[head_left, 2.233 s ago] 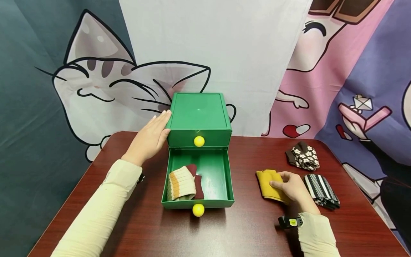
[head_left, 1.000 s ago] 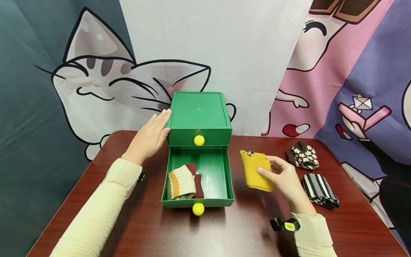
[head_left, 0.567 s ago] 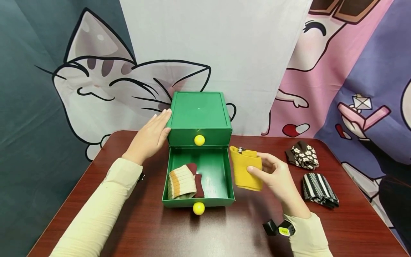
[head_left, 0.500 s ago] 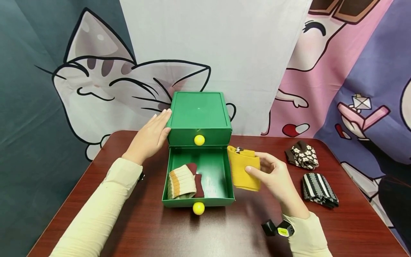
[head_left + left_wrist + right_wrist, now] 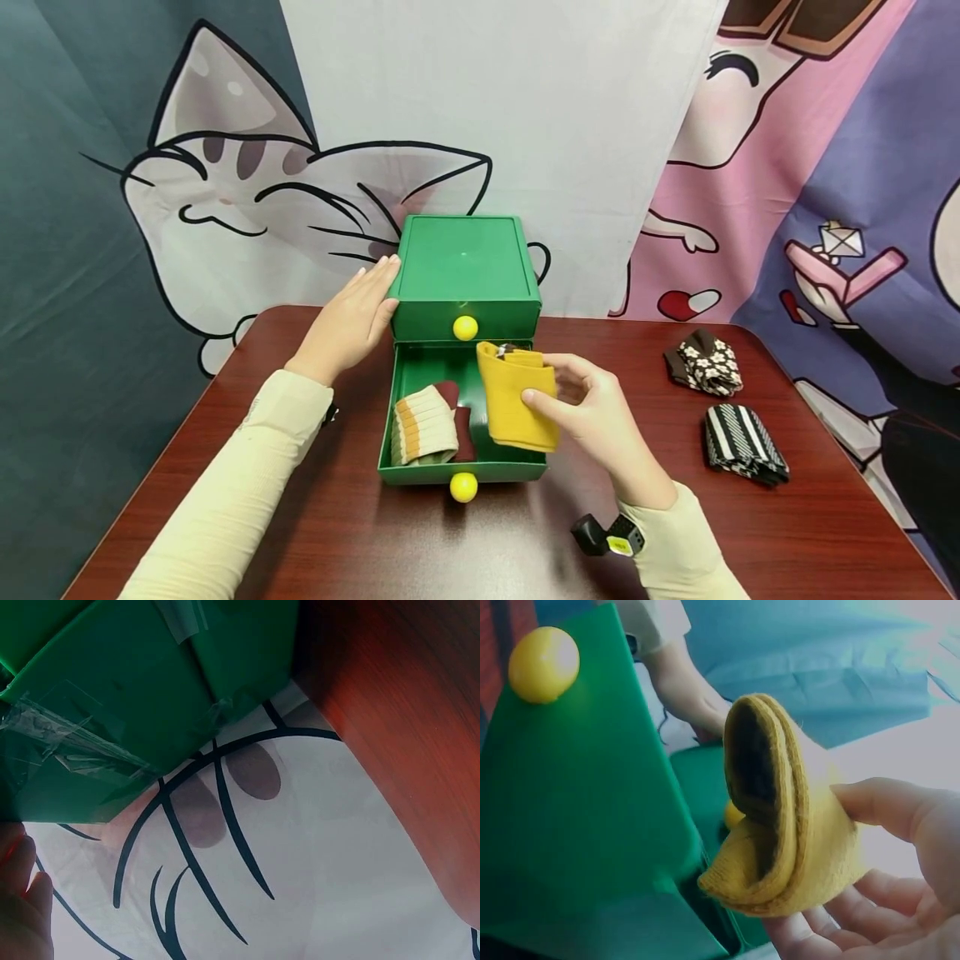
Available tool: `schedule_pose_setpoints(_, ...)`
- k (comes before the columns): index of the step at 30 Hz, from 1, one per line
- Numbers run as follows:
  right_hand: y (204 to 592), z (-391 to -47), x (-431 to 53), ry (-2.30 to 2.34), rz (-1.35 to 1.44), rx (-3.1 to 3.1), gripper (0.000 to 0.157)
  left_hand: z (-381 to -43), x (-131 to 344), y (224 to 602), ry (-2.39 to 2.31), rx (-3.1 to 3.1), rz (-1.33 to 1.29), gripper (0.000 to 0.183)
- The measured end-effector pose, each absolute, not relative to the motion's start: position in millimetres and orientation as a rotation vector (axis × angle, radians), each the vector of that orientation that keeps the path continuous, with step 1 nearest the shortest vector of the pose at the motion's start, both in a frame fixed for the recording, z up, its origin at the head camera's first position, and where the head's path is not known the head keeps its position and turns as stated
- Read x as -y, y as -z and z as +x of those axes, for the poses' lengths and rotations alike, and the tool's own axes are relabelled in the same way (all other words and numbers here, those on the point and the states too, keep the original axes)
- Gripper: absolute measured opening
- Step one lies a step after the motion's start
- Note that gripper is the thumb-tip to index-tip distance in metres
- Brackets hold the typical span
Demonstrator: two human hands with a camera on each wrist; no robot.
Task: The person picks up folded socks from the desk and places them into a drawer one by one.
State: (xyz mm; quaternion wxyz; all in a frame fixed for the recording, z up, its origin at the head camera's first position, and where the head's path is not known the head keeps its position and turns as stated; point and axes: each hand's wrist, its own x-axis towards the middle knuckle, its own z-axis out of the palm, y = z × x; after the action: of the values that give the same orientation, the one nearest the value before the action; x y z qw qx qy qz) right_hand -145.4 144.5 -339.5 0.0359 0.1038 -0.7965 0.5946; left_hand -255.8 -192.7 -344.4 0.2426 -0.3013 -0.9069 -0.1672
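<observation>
Yellow sock (image 5: 516,400), pinched by the right hand (image 5: 592,412), hangs over the cabinet's (image 5: 465,258) drawer (image 5: 420,474); a cream sock (image 5: 424,429) lies inside. Straight-fingered, the left hand (image 5: 347,321) touches the cabinet.

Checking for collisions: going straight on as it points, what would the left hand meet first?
The green drawer unit, probably: the left hand seems against its left side, though contact is unclear.

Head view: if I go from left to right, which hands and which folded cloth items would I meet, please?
Left hand → cream striped bundle → yellow bundle → right hand → flowered bundle → black-and-white striped bundle.
</observation>
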Motion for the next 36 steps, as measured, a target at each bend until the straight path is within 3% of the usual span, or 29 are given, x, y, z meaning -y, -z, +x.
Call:
schedule_pose_setpoints(25, 353.2, -147.9, -97.7, -0.947, 0.419, 2.746, 0.036, -256.6, 193.2, 345.1, 0.464, 2.489, -0.813, 0.055)
schedule_pose_setpoints(36, 353.9, -146.9, -101.9, -0.757, 0.513, 2.626, 0.014, -256.0, 192.9, 345.1, 0.465, 2.495, -0.809, 0.054)
